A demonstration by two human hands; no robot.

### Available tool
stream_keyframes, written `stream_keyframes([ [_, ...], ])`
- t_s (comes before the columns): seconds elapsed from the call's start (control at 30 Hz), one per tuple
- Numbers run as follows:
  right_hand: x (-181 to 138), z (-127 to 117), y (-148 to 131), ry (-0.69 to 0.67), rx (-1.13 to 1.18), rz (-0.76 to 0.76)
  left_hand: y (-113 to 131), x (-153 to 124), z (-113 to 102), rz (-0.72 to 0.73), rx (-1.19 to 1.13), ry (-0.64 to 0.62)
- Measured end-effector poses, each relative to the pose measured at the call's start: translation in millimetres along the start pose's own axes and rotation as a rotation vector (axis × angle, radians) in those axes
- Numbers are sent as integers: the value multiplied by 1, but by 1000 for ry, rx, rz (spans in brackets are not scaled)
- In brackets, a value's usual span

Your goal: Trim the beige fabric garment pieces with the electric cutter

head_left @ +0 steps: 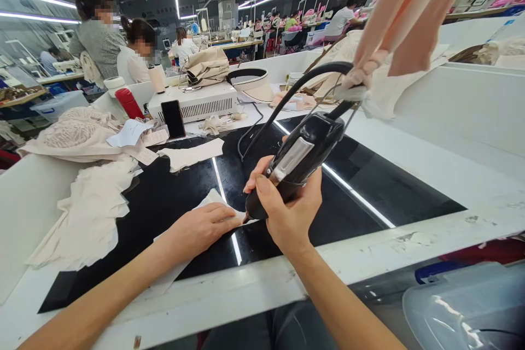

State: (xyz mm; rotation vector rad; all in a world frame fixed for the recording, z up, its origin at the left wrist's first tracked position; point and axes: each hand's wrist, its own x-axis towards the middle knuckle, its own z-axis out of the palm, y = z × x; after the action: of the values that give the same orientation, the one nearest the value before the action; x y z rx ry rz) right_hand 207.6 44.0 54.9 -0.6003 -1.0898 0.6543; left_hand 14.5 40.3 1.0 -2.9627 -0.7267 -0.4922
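Note:
My right hand [291, 213] is wrapped round a black corded handheld tool [297, 156], held tilted with its narrow tip pointing down. That tip touches or nearly touches the edge of a pale fabric piece [212, 197] on the black glossy board [348, 219]. My left hand [209, 224] lies flat on this fabric, fingers together and stretched out, fingertips close beside the tip. Much of the piece is hidden under my hand and forearm. Knotted pink fabric strips [394, 27] hang down to the tool's cable end.
Left lie a pile of cream fabric pieces [86, 213], a single cut piece [192, 154] and lace cloth [74, 134]. Behind stand a phone [173, 119], a vented white box [197, 103], a red bottle [129, 103] and a visor [252, 85]. A thick black cable [287, 98] arches over the board. People sit beyond.

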Motion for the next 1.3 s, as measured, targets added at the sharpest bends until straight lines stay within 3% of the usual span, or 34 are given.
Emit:
stream_keyframes([
  [0.53, -3, -1, 0, -35, -50, 0, -2, -2, 2, -20, -29, -63],
  [0.87, 1, -1, -4, -46, -46, -7, 1, 0, -11, -105, -219, 24],
  [1.0, 4, -5, -8, -47, -99, 0, -7, -4, -17, -129, -157, 103],
  [1.17, 11, -13, -11, -69, -257, 56, -19, 4, -13, -199, -163, 57],
  [1.3, 13, -27, -10, 22, -368, -126, -18, 23, 1, -189, -197, -21],
])
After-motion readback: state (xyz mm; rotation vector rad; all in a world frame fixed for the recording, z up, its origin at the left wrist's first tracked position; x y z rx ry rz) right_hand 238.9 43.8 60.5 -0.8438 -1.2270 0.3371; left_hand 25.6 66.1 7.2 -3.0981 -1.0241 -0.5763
